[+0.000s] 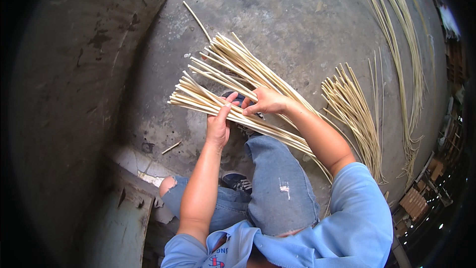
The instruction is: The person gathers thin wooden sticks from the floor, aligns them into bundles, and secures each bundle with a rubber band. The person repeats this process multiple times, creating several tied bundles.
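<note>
My left hand (218, 125) is wrapped round a bundle of long pale rattan canes (193, 98), thumb across the top. Their cut ends fan out to the left, and the lengths run slanting down to the right over my knee. Close beside it, my right hand (266, 102) grips a smaller bunch of canes (221, 78) from above, its fingertips near the left hand's bundle. Just beyond both hands lies a thicker pile of canes (253, 64), its ends toward the upper left. How many canes each hand holds cannot be told.
A second cane heap (354, 114) lies on the concrete floor (277, 10) to the right, with longer thin strands (396, 44) beyond it. A dark wall-like panel (74, 69) stands on the left. One short cut piece (171, 147) lies near my left forearm.
</note>
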Action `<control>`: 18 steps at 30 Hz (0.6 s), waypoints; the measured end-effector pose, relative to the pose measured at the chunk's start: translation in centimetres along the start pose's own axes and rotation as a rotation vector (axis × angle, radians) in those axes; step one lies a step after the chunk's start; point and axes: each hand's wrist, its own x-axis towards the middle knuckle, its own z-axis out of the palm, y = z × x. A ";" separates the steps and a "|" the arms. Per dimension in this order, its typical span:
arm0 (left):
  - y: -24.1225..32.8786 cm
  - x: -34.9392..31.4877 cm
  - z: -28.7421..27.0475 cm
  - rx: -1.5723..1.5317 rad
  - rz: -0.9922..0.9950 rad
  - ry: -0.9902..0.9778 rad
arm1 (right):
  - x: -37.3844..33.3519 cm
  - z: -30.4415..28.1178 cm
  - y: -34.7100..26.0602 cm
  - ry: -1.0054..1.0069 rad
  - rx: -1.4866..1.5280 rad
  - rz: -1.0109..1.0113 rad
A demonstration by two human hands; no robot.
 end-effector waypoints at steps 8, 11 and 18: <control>0.2 -0.2 0.5 0.054 0.010 0.052 | 0.2 0.0 1.7 0.050 -0.045 -0.101; 0.5 -0.3 0.3 0.059 0.022 0.029 | -0.1 0.3 1.7 0.067 0.067 -0.073; 0.2 -0.1 0.5 0.062 0.073 0.100 | 0.3 1.2 1.9 0.189 -0.024 -0.072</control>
